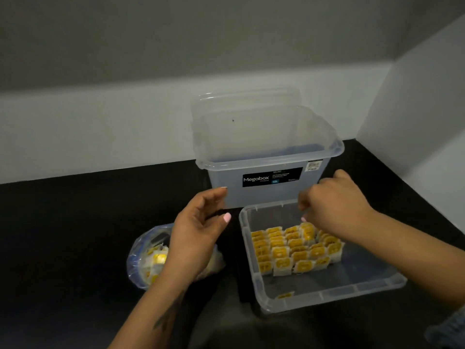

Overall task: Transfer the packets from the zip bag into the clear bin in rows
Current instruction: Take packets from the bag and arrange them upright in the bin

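A low clear bin (251,263) sits on the black counter at the right, holding several rows of upright white-and-yellow packets (294,250). One more packet (285,295) lies flat near the bin's front wall. A clear zip bag (146,258) with more packets lies to the left of the bin. My left hand (198,235) hovers above the bag with relaxed, slightly curled fingers and holds nothing. My right hand (334,205) is over the bin's far end, fingers curled down at the back row; whether it holds a packet is hidden.
A taller clear Megabox container (266,157) stands behind the bin, with a clear lid (246,102) leaning against the wall behind it. White walls close off the back and right side of the black counter (75,235).
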`<state>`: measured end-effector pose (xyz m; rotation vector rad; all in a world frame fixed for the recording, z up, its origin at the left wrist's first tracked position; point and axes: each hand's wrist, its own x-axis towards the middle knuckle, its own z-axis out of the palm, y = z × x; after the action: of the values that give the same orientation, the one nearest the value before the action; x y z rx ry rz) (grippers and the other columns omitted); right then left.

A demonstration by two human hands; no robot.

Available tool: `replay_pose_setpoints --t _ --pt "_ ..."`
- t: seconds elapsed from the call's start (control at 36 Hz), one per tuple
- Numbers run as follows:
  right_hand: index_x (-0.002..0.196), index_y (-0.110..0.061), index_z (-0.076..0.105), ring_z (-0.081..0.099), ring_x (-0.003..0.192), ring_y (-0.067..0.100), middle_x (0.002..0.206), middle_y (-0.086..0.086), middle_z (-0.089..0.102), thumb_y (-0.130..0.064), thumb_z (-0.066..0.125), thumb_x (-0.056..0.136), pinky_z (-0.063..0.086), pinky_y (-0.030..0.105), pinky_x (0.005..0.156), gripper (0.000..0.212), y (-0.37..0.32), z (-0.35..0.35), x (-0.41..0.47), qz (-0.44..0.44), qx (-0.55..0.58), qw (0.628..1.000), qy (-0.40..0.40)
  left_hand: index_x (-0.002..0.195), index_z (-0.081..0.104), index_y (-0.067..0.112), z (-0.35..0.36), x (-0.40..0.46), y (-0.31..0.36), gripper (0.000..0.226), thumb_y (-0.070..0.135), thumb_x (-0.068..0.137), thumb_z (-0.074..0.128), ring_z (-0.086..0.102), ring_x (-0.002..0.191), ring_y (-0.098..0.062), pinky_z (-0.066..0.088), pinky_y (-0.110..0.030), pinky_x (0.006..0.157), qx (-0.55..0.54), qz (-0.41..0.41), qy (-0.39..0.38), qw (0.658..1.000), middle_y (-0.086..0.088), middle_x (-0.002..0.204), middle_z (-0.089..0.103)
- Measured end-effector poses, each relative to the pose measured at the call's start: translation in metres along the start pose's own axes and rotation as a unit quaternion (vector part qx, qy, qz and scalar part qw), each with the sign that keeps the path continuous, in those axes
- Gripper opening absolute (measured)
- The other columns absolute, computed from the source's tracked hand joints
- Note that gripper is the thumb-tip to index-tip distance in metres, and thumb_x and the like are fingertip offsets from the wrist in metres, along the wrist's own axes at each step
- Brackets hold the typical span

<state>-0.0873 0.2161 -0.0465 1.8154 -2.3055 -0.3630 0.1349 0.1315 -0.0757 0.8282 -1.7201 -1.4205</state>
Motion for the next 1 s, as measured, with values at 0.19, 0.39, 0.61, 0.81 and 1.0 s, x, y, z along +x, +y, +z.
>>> replay_pose_setpoints --t 0.19,0.39,0.61,0.81,1.0 --pt "0.102 -0.034 0.066 0.058 0.101 0.011 0.097 -0.012 0.069 -0.051 0.059 0.085 0.027 0.032 0.094 0.025 -0.061 -0.043 0.016 -0.020 0.130 0.991 0.016 0.099 0.060 0.040 -0.066 -0.001 -0.004 0.045 -0.001 0.082 0.065 0.058 0.106 0.003 0.048 -0.012 0.082 0.149 0.021 0.064 0.987 0.015 0.110 0.063" --pt "0.099 -0.033 0.066 0.059 0.086 0.004 0.085 -0.014 0.067 -0.043 0.064 0.085 0.035 0.030 0.094 0.017 -0.135 -0.061 0.019 -0.077 0.292 0.953 0.000 0.105 0.056 0.035 -0.122 -0.007 -0.020 0.038 0.015 0.078 0.072 0.049 0.110 -0.001 0.044 -0.023 0.092 0.374 -0.045 0.044 0.925 0.015 0.118 0.050" --pt "0.111 -0.030 0.068 0.062 0.096 0.014 0.106 -0.004 0.066 -0.022 0.059 0.092 0.051 0.031 0.087 0.022 -0.211 -0.030 0.039 -0.075 0.347 0.920 -0.165 0.146 0.018 0.031 -0.142 -0.016 -0.047 0.086 0.029 0.078 0.070 0.052 0.105 -0.008 0.046 -0.023 0.078 0.448 -0.197 -0.025 0.871 0.004 0.129 0.043" --pt "0.133 -0.012 0.048 0.050 0.117 0.028 0.126 0.012 0.052 -0.029 0.062 0.089 0.040 0.037 0.096 0.049 -0.269 -0.004 0.081 -0.005 0.229 0.898 -0.375 0.145 0.022 0.031 -0.148 -0.022 -0.057 0.077 0.024 0.081 0.065 0.052 0.096 -0.003 0.042 -0.019 0.074 0.410 -0.175 -0.053 0.893 0.009 0.119 0.046" --pt "0.134 -0.014 0.045 0.049 0.119 0.028 0.132 0.011 0.049 -0.028 0.067 0.084 0.040 0.041 0.098 0.057 -0.287 0.010 0.091 0.031 0.271 0.885 -0.378 0.144 0.023 0.033 -0.152 -0.023 -0.057 0.072 0.029 0.084 0.063 0.053 0.093 -0.002 0.044 -0.018 0.074 0.378 -0.156 -0.056 0.911 0.011 0.120 0.046"
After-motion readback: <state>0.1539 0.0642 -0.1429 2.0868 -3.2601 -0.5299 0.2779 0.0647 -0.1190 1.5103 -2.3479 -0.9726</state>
